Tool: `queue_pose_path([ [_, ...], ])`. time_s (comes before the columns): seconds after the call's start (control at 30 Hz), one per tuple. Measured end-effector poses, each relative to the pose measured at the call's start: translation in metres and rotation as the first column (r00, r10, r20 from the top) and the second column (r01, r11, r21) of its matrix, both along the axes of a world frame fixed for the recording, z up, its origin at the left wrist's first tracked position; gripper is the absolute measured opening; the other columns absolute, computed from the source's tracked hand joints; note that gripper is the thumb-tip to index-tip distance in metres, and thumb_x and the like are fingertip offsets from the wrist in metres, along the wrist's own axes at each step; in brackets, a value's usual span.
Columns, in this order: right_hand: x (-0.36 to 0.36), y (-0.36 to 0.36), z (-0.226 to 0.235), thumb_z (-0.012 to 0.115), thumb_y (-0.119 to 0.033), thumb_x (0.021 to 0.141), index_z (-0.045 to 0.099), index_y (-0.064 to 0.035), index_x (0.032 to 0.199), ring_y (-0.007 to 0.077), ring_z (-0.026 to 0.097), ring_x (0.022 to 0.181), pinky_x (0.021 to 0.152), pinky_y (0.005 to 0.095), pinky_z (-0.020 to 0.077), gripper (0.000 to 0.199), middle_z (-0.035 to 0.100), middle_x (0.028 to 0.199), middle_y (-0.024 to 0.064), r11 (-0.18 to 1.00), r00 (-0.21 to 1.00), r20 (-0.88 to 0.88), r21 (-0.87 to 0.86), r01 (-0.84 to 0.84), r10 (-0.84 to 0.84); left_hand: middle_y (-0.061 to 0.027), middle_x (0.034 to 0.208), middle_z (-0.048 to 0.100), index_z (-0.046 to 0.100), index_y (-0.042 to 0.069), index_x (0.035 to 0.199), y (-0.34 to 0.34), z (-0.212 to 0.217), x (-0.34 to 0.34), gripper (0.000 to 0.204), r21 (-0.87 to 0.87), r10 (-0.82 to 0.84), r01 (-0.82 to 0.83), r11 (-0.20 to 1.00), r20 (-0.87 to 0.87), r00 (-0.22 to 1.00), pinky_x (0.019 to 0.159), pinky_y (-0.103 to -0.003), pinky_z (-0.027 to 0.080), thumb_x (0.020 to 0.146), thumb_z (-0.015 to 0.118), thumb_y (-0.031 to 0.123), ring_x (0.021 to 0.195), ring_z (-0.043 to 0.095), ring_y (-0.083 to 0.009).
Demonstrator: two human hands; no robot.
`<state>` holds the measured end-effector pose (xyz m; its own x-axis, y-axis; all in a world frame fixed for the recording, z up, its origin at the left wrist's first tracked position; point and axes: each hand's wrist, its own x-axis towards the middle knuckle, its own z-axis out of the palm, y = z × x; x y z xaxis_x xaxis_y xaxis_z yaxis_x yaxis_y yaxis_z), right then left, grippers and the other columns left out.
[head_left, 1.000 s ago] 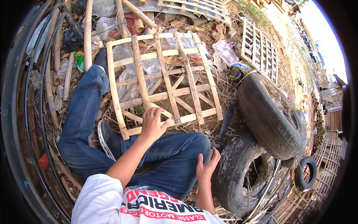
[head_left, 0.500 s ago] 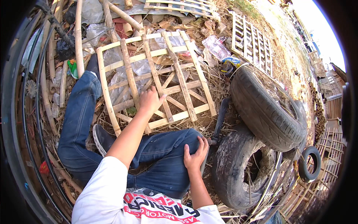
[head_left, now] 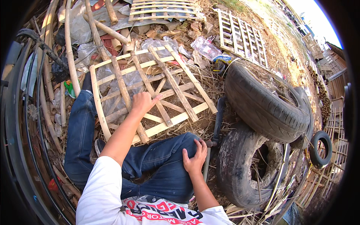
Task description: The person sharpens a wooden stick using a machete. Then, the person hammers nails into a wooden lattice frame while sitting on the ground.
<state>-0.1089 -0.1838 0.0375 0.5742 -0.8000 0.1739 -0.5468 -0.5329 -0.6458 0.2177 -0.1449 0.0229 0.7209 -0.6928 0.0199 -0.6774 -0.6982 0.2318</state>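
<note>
A bamboo lattice panel point(head_left: 173, 90) of crossed pale slats lies tilted in front of my bent legs. My left hand point(head_left: 143, 103) is closed around one of its slats near the middle, the thumb pointing right. My right hand point(head_left: 195, 157) rests on my jeans-covered knee, thumb apart from the fingers, with nothing seen in it. Just beside that knee is a metal tool point(head_left: 212, 143) like a hammer, its grey shaft partly behind my hand and leg. The undersides of my left fingers are hidden.
Two large worn tyres, one point(head_left: 262, 103) leaning over the other point(head_left: 240, 168), stand at the right. More lattice panels point(head_left: 242, 35) lie beyond. Bamboo poles point(head_left: 71, 52), plastic sheets and dry litter cover the ground at left. A smaller tyre point(head_left: 321, 149) sits farther right.
The view has shifted slightly. My left hand has tightened into a fist on the slat, and the panel's tilt has changed a little. My right hand remains on the knee.
</note>
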Motion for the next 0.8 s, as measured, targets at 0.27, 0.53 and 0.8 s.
queue_pose_path([
  [0.27,0.016,-0.054,-0.009,0.073,-0.015,0.076,0.06,-0.0033,0.108,0.0298,0.06,0.094,0.087,0.0394,0.0443,0.036,0.062,0.098,0.0137,0.983,0.993,0.118,0.182,-0.01,-0.012,-0.023,0.062,0.063,0.068,-0.003,0.067,0.026,0.037,0.008,0.071,-0.105,-0.008,0.01,0.994,0.02,1.0,0.061,-0.048,0.052,0.087,0.051,0.063,0.062,0.066,-0.039],
  [0.53,0.134,-0.163,-0.079,0.084,-0.028,0.066,0.053,0.0018,0.121,0.0387,0.056,0.11,0.095,0.0445,0.045,0.07,0.059,0.113,0.0241,0.936,0.936,0.103,0.07,-0.345,0.338,-0.0235,0.061,0.061,0.07,0.001,0.074,0.044,0.058,0.013,0.062,-0.166,0.034,-0.034,0.986,0.003,0.999,0.059,-0.049,0.05,0.088,0.053,0.059,0.062,0.063,-0.0418],
  [0.8,0.226,-0.196,-0.121,0.084,-0.038,0.062,0.034,-0.0003,0.139,0.0402,0.042,0.125,0.105,0.0494,0.0334,0.1,0.045,0.133,0.0245,0.868,0.871,-0.039,-0.069,-0.491,0.489,-0.0212,0.06,0.06,0.067,0.003,0.072,0.043,0.05,0.017,0.06,-0.188,0.017,-0.021,0.982,-0.023,1.0,0.057,-0.049,0.047,0.087,0.054,0.059,0.061,0.061,-0.042],
])
